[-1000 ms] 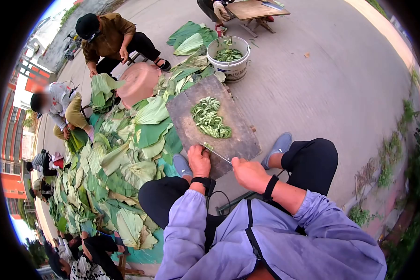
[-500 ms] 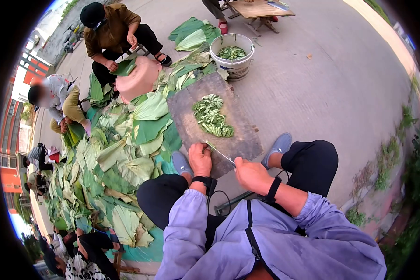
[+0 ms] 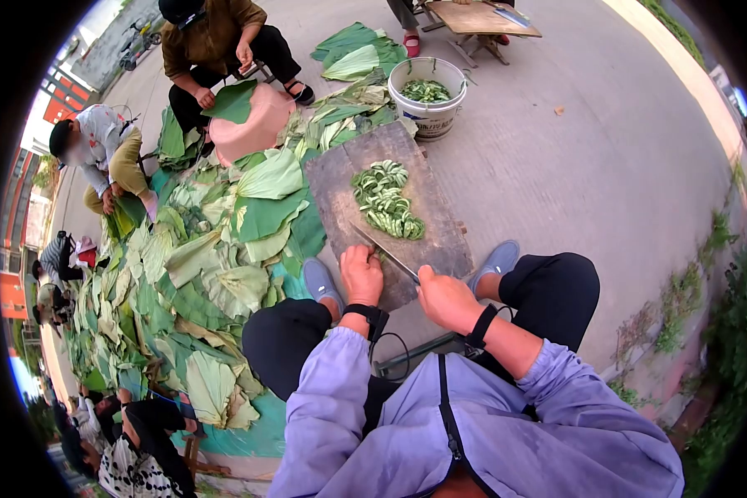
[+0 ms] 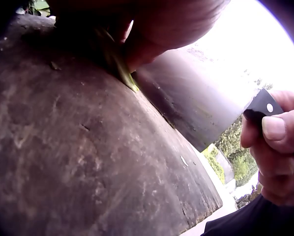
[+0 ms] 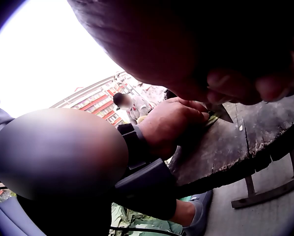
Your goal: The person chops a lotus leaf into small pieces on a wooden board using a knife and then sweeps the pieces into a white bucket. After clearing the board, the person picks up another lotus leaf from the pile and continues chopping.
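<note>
My right hand (image 3: pixel 446 300) grips the black handle (image 4: pixel 261 105) of a cleaver (image 4: pixel 196 103). The broad blade stands edge down on a worn wooden cutting board (image 3: pixel 336 178). Just beside the blade, the curled fingers of my left hand (image 3: pixel 362 274) hold a few thin green stalks (image 4: pixel 122 73) against the board. In the left wrist view the stalk ends poke out under the fingertips, close to the blade; the rest is hidden by the hand. A pile of sliced green vegetable (image 3: pixel 388 203) lies farther up the board.
Large green leaves (image 3: pixel 266 212) cover the ground to the left. Beyond the board stands a white bucket (image 3: pixel 436 120) with cut greens inside. A person in brown (image 3: pixel 224 41) sits behind a pink basin (image 3: pixel 261 133). At the top is a low wooden table (image 3: pixel 481 21) with a knife on it.
The cleaver blade has shifted and turned beside my left fingers; both hands keep their holds. The person in brown has brought a green leaf onto the pink basin. The head view has shifted slightly.
</note>
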Demonstrator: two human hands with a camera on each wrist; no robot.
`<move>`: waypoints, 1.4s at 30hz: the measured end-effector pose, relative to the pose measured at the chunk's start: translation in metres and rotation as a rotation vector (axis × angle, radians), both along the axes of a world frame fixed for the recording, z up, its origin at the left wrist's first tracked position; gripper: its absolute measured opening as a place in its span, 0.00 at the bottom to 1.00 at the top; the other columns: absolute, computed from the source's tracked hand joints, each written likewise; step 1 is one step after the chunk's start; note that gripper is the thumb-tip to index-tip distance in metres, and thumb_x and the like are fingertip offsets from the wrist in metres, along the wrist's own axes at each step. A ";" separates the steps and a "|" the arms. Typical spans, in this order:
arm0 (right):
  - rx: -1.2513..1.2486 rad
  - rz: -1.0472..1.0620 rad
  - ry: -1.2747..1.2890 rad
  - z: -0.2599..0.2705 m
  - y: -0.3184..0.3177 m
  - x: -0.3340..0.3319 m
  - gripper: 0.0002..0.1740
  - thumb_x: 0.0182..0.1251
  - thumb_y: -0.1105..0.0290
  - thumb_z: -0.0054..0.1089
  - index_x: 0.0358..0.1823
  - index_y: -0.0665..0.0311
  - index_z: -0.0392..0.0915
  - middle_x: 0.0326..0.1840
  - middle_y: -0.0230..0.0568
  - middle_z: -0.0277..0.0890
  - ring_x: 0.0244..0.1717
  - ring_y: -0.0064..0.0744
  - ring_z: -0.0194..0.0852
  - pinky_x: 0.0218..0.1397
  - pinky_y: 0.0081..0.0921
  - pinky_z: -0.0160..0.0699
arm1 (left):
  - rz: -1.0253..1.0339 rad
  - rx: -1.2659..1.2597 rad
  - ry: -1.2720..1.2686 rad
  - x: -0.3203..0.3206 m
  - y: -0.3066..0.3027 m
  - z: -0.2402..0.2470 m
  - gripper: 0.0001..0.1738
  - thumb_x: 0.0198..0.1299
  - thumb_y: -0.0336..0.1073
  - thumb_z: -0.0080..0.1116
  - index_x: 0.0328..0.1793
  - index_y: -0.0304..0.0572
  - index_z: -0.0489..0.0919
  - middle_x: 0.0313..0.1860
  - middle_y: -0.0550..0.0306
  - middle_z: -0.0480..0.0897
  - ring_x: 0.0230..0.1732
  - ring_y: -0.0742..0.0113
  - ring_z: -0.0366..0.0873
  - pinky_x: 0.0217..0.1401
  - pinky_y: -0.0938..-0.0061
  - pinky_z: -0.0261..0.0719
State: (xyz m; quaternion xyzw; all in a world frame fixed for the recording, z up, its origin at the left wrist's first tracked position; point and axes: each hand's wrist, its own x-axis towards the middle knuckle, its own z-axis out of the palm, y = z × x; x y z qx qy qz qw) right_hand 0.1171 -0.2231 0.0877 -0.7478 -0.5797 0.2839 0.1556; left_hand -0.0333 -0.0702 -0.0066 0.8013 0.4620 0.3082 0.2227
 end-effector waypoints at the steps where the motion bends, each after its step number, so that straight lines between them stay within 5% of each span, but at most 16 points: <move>1: -0.007 0.000 0.000 0.000 0.002 -0.001 0.13 0.79 0.67 0.53 0.48 0.73 0.69 0.33 0.69 0.86 0.37 0.73 0.88 0.42 0.65 0.84 | 0.002 -0.001 -0.001 0.000 -0.001 0.000 0.08 0.59 0.27 0.68 0.45 0.42 0.86 0.45 0.48 0.85 0.53 0.41 0.81 0.60 0.51 0.79; 24: -0.017 -0.123 0.021 -0.012 0.010 0.003 0.15 0.80 0.64 0.58 0.50 0.71 0.71 0.37 0.66 0.87 0.42 0.71 0.89 0.48 0.65 0.84 | 0.013 0.046 -0.058 -0.001 -0.009 -0.002 0.07 0.62 0.29 0.69 0.46 0.46 0.86 0.46 0.54 0.85 0.55 0.45 0.81 0.61 0.53 0.77; 42: 0.034 -0.053 0.053 0.002 -0.013 0.003 0.16 0.80 0.62 0.59 0.48 0.70 0.70 0.35 0.65 0.86 0.40 0.72 0.88 0.46 0.64 0.83 | 0.040 0.003 -0.099 -0.001 -0.007 -0.006 0.09 0.60 0.26 0.70 0.45 0.42 0.84 0.46 0.49 0.84 0.53 0.41 0.81 0.59 0.52 0.78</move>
